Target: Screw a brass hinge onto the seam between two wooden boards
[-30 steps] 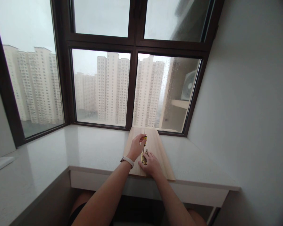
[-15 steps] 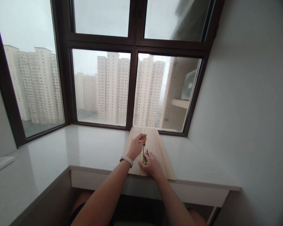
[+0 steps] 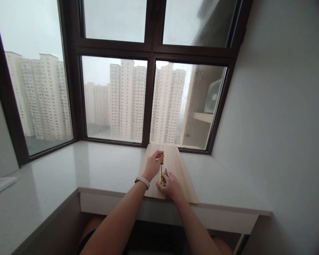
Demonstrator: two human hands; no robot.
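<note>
My left hand (image 3: 152, 165), with a pale watch band on its wrist, is closed around a screwdriver (image 3: 162, 158) with a yellow and black handle. Its shaft points down toward a small gold-coloured metal fitting (image 3: 162, 180), whose exact kind I cannot make out. Fingers of my right hand (image 3: 172, 186) are curled about that fitting and hold it against a light wooden board (image 3: 179, 173). Whether the screwdriver's tip sits in a screw is too small to tell. Part of the fitting is hidden by my right fingers.
The board lies across a white windowsill counter (image 3: 108, 166), its near end at the front edge. Dark window frames (image 3: 146, 106) stand behind it. A grey wall (image 3: 276, 117) rises at the right. A white flat object (image 3: 1, 186) lies at the far left.
The screwdriver's handle has shifted very slightly left and stands a little more upright, with my left hand on it. My right hand stays in place on the metal fitting.
</note>
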